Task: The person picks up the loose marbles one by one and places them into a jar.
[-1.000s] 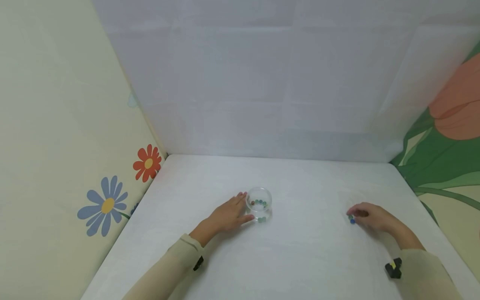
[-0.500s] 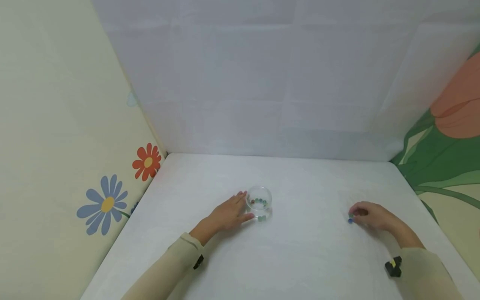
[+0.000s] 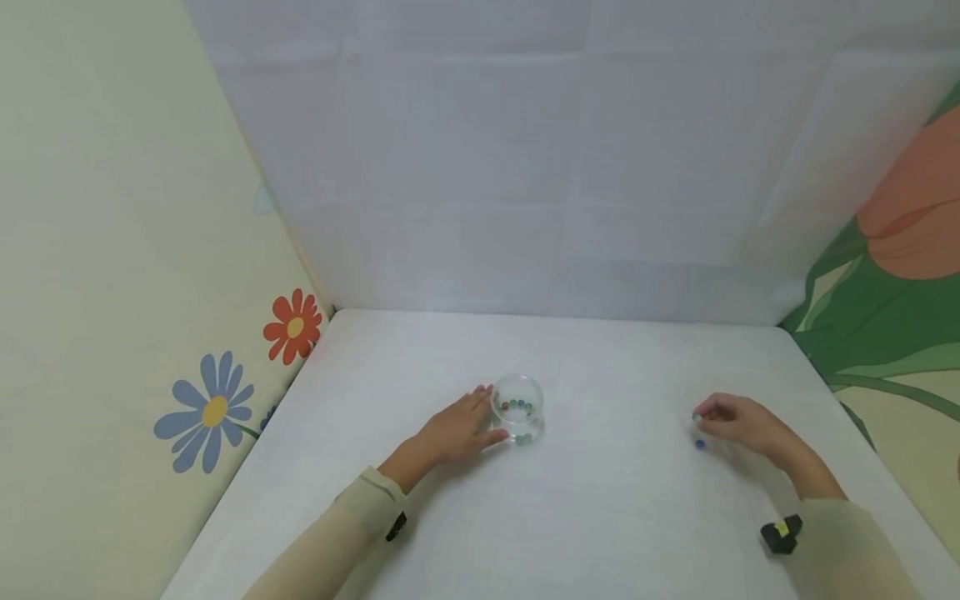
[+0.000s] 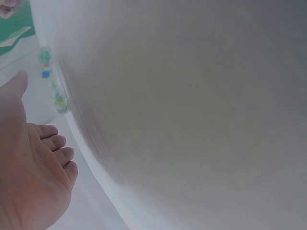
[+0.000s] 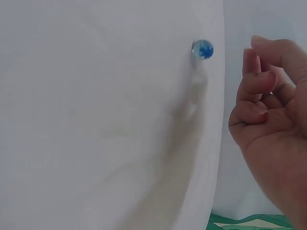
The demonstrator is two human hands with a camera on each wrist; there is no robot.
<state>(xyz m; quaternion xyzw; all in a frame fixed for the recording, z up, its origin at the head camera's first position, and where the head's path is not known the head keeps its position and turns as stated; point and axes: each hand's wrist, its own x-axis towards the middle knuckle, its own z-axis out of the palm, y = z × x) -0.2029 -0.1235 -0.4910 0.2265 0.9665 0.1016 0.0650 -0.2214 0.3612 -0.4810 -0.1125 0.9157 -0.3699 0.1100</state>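
Observation:
A clear round container (image 3: 517, 398) stands on the white table with several glass marbles (image 3: 522, 405) in it. My left hand (image 3: 456, 427) lies along the container's left side, fingers straight and thumb at its near side. In the left wrist view marbles (image 4: 45, 73) show through the clear wall past my thumb. Over the table's right part, my right hand (image 3: 738, 422) pinches a small greenish marble (image 3: 697, 417) between thumb and index finger. A blue marble (image 3: 700, 444) sits on the table just below that hand. The right wrist view shows this blue marble (image 5: 203, 49), with the pinched one hidden behind fingers.
The white table (image 3: 600, 517) meets a white cloth backdrop (image 3: 465, 167) at its far edge. Flower-patterned walls (image 3: 120, 250) flank it left and right. Dark wrist cameras (image 3: 782, 534) are at the sleeves.
My right hand has picked the greenish marble up from beside the blue one and raised it slightly. The blue marble stays on the table. My left hand has kept its place at the container.

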